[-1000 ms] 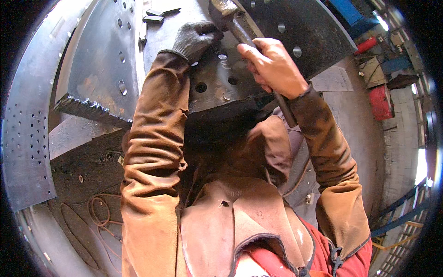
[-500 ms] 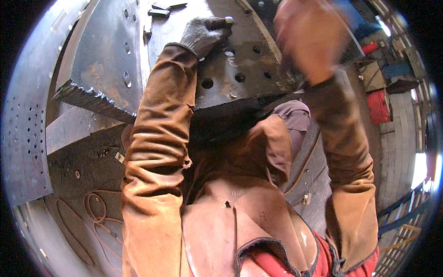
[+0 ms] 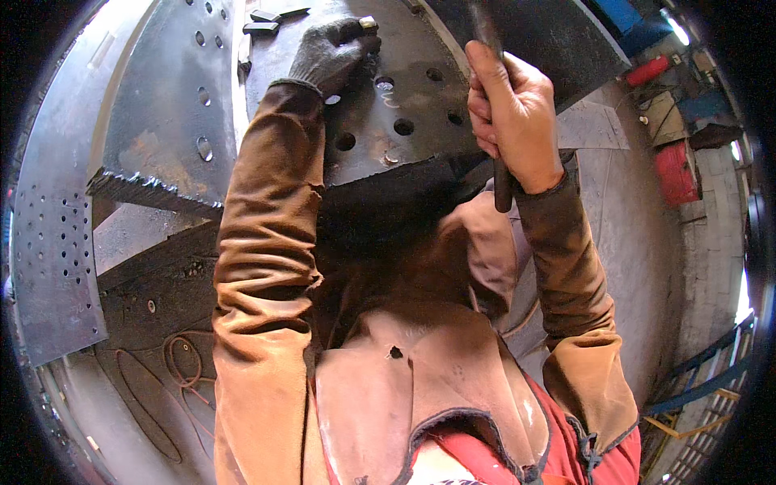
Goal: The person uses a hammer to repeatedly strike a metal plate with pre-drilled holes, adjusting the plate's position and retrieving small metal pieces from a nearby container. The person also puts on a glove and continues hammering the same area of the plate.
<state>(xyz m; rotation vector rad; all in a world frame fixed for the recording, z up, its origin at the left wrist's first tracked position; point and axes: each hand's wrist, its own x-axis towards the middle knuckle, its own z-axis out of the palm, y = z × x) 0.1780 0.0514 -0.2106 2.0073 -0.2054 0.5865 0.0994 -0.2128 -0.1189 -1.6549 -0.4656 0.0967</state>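
Note:
My left hand (image 3: 330,55), in a dark grey glove, lies closed on a drilled steel plate (image 3: 364,153). A small pale tip (image 3: 368,22) shows at its fingers. Whether that is a bare fingertip or a held piece I cannot tell. Round holes (image 3: 402,127) and chalk-like marks are in the plate just right of this hand. My bare right hand (image 3: 517,113) is wrapped round a dark round handle (image 3: 503,190), raised over the plate's right side. The handle's upper end runs out at the top edge, so its head is hidden.
Several small dark metal blocks (image 3: 263,24) lie on the plate beyond my left hand. A thick steel piece with a rough-cut edge (image 3: 153,190) stands at left. A perforated sheet (image 3: 61,267) and a coiled hose (image 3: 186,360) are farther left. Red objects (image 3: 677,174) sit at far right.
My right hand, blurred before, has come down and left, and the handle in it now shows clearly. The left hand stays on the plate; the whole view has shifted slightly.

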